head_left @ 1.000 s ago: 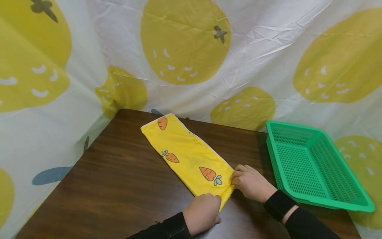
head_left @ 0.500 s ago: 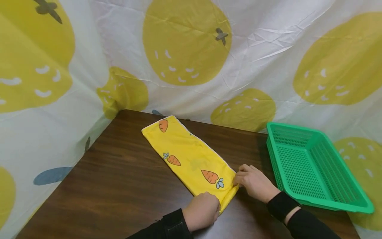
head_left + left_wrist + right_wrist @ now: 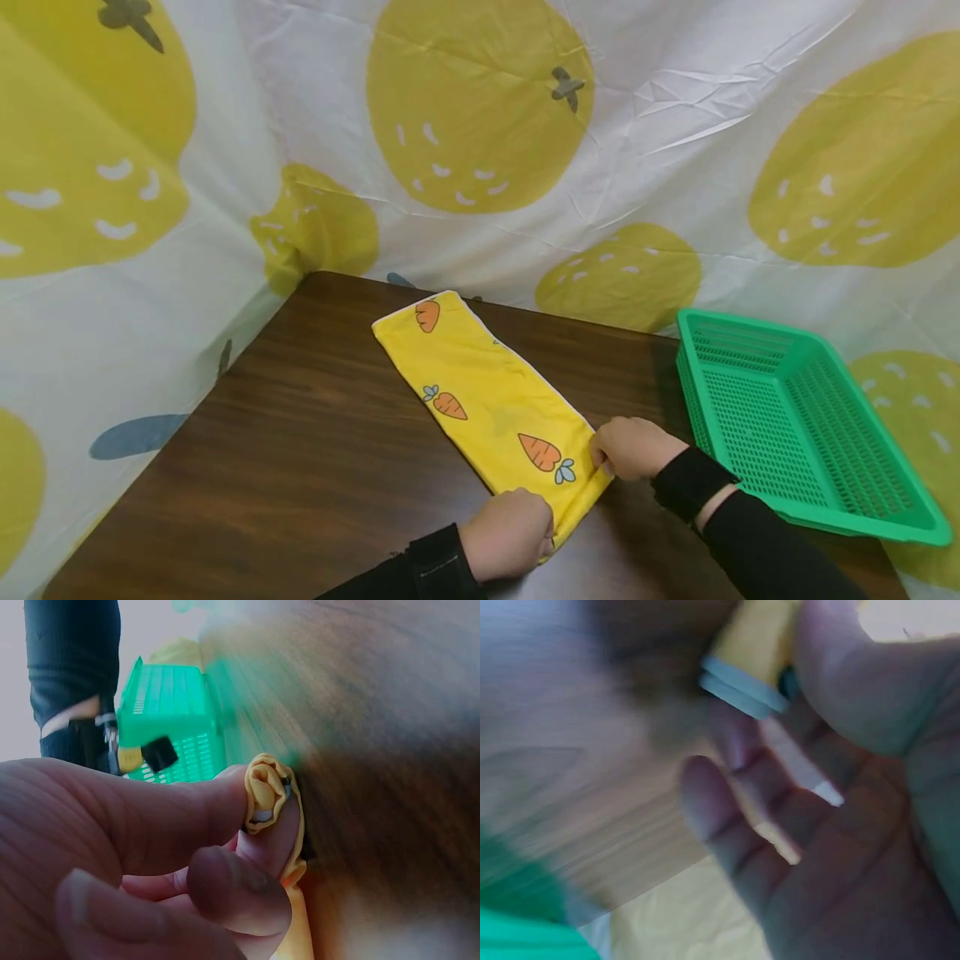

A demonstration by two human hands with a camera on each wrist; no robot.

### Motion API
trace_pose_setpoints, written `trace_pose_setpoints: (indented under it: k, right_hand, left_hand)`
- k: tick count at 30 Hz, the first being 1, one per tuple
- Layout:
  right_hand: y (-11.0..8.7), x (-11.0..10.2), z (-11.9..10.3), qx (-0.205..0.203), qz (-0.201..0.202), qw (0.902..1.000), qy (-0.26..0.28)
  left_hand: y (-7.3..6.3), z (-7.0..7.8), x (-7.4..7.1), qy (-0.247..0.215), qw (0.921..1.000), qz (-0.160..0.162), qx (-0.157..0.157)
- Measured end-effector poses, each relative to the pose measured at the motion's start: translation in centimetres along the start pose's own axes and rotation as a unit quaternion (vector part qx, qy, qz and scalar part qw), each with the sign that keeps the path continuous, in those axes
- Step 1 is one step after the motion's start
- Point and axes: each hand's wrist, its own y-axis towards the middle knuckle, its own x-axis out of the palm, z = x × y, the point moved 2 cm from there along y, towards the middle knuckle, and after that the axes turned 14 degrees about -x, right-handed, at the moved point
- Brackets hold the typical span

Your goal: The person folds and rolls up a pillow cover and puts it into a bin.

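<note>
A yellow carrot-print cloth (image 3: 480,383) with white edging lies in a long folded strip, slanting across the brown table. Its near end is turned over into a small roll. My left hand (image 3: 510,533) pinches the left end of that roll; the left wrist view shows the coiled layers of the cloth (image 3: 264,791) between thumb and forefinger. At the roll's other end, my right hand (image 3: 637,448) holds the cloth (image 3: 754,652) by thumb and forefinger, its other fingers (image 3: 712,799) loosely bent below.
A green plastic basket (image 3: 862,521) with perforated walls stands on the right of the table, beyond my right wrist. A white curtain with yellow fruit prints (image 3: 480,100) hangs along the back and left edges of the brown table (image 3: 262,467).
The near end of the cloth is rolled over slightly further, and the roll shows more plainly between my hands. My right hand has shifted a little and its fingers are curled in closer.
</note>
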Motion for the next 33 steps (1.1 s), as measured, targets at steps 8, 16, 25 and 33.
trace_pose_setpoints:
  k: [8, 16, 25, 33]
  right_hand:
    - [2.0, -1.1, 0.1, 0.063, -0.052, 0.9959, 0.041]
    - [2.6, -0.9, 0.0, 0.057, -0.048, 0.9971, 0.012]
    - [2.9, -1.1, -0.1, 0.058, -0.023, 0.9979, 0.02]
    - [2.0, -0.8, -0.2, 0.038, 0.014, 0.999, 0.022]
  left_hand:
    - [0.1, 0.0, 0.1, 0.002, 1.0, -0.003, -0.001]
    - [0.5, -0.7, 0.4, -0.004, 0.9997, -0.022, -0.005]
    - [-0.1, -0.7, -0.1, 0.015, 0.9992, 0.035, -0.008]
    - [-0.8, 0.1, 0.2, 0.12, 0.9792, 0.133, 0.096]
